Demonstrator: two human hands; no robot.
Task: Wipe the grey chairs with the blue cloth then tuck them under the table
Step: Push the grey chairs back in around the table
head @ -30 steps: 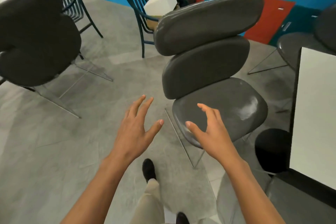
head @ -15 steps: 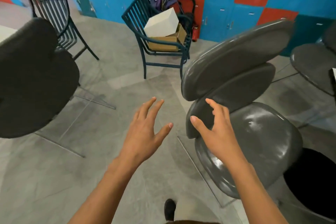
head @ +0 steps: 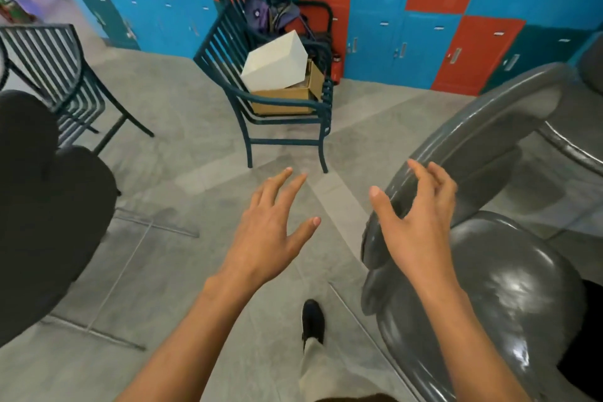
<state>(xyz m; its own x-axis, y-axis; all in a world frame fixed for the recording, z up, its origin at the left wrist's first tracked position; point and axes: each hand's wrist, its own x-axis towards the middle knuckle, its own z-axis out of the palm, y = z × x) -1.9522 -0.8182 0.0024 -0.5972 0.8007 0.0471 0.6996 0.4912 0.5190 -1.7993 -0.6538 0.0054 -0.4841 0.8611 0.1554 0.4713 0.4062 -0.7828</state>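
Both bare hands are extended forward in the centre of the frame with fingers spread and nothing held. The left hand hovers over the grey tiled floor, palm down, clear of every object. The right hand is loosely curled in front of the backrest edge of the glossy grey moulded-plastic chair that fills the lower right of the frame; whether its fingertips touch the backrest cannot be determined. This chair has two stacked rounded back pads above a rounded seat. A second grey chair, seen dark and in shadow, occupies the left edge of the frame, well apart from both hands. Part of a third grey seat shows at the right edge, behind the near chair. In the upper centre stands a dark teal slatted metal armchair carrying a brown cardboard box with a white box tilted on top. Another slatted metal chair stands in the upper left. Blue, red and teal lockers line the top of the frame. A black shoe and a beige trouser leg appear at the lower centre
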